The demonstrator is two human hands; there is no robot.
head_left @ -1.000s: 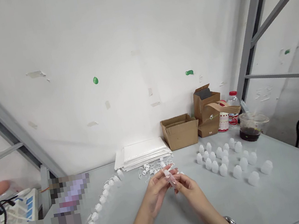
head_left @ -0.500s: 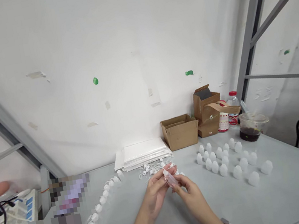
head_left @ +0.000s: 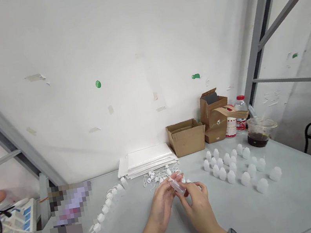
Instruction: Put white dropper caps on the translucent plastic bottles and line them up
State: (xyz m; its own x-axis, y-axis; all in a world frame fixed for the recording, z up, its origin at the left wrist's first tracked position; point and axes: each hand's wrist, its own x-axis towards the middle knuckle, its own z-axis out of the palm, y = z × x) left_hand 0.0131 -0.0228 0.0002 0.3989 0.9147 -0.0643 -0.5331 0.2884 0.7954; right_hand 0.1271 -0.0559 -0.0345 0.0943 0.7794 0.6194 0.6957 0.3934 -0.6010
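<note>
Both my hands meet over the middle of the grey table. My left hand pinches the upper end of a small clear bottle that lies tilted between the hands. My right hand curls around its lower end, where something red shows. A watch sits on my right wrist. Just beyond my fingers lies a heap of small white caps with loops.
A row of capped clear bottles runs along the left. A group of several white bottles stands to the right. At the back are a stack of white bags, cardboard boxes, a drinks bottle and a cup of dark liquid.
My hands have stayed together on the small bottle and shifted slightly toward me. My right hand has turned more over the bottle's lower end, and its watch face now shows.
</note>
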